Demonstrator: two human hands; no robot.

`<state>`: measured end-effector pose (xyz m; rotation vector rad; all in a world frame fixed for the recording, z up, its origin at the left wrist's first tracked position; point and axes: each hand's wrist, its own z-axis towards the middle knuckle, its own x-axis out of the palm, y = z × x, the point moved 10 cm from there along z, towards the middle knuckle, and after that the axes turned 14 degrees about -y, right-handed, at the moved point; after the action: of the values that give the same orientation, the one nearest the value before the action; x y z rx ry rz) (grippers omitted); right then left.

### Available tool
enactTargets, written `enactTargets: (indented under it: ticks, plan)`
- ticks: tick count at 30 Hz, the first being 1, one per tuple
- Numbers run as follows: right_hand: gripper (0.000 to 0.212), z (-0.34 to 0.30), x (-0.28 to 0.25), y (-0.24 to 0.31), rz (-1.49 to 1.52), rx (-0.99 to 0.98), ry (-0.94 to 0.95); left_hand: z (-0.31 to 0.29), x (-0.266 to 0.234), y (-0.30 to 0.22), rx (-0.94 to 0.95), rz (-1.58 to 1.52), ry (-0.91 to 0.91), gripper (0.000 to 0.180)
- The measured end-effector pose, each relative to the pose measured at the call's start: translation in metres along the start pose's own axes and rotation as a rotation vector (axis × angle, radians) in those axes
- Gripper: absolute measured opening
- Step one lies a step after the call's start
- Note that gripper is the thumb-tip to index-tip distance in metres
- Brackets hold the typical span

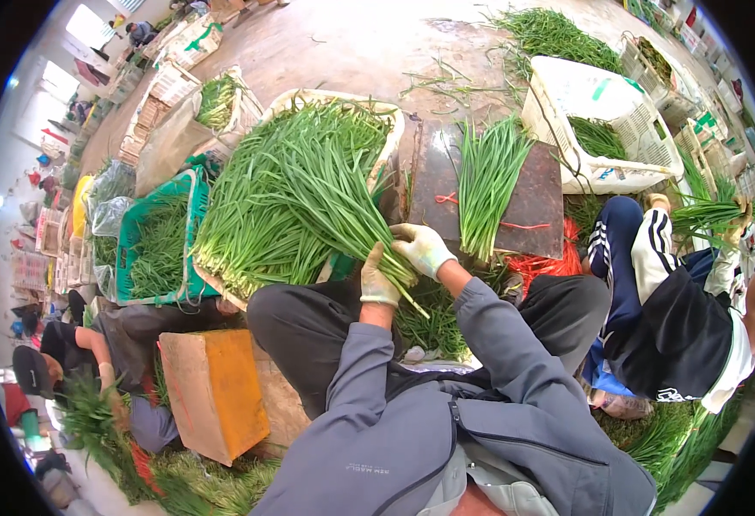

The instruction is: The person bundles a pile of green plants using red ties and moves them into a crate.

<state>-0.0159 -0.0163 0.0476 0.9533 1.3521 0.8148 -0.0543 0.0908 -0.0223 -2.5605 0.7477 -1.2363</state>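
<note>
Both my hands wear pale work gloves and meet over my lap at the pale stem ends of a loose bunch of garlic chives (343, 211). My left hand (379, 277) is closed around the stems from the left. My right hand (423, 249) grips the same stems from the right, its fingers partly hidden. The bunch's green leaves fan away over a white crate (397, 129) heaped with more chives (261, 202). Right of my hands, another bunch of chives (493, 185) lies on a dark board (545, 198), with a red tie (446, 199) beside it.
A green crate (195, 249) of chives stands to the left, and a tilted white crate (584, 176) to the right. Red strings (558, 268) hang below the board. A co-worker (670, 327) sits close on my right; another person (76, 344) works at the left beyond a cardboard box (214, 391).
</note>
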Motion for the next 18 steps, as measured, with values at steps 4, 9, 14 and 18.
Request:
enactTargets:
  ticks: [4,9,14,18]
  plan:
    - [0.033,0.003,-0.010,0.031,-0.242,-0.218,-0.060,0.021,0.006,0.005,-0.093,-0.230,0.037,0.033]
    - [0.055,-0.010,-0.045,0.056,-0.383,-0.404,-0.258,0.037,0.014,0.004,-0.092,-0.329,0.002,0.040]
    - [0.066,-0.053,-0.079,0.018,-0.415,-0.066,-0.138,0.011,0.060,0.007,-0.154,-0.314,0.287,0.049]
    - [0.037,-0.090,-0.041,0.001,-0.125,0.237,0.126,0.027,0.039,-0.001,-0.127,-0.346,0.223,0.052]
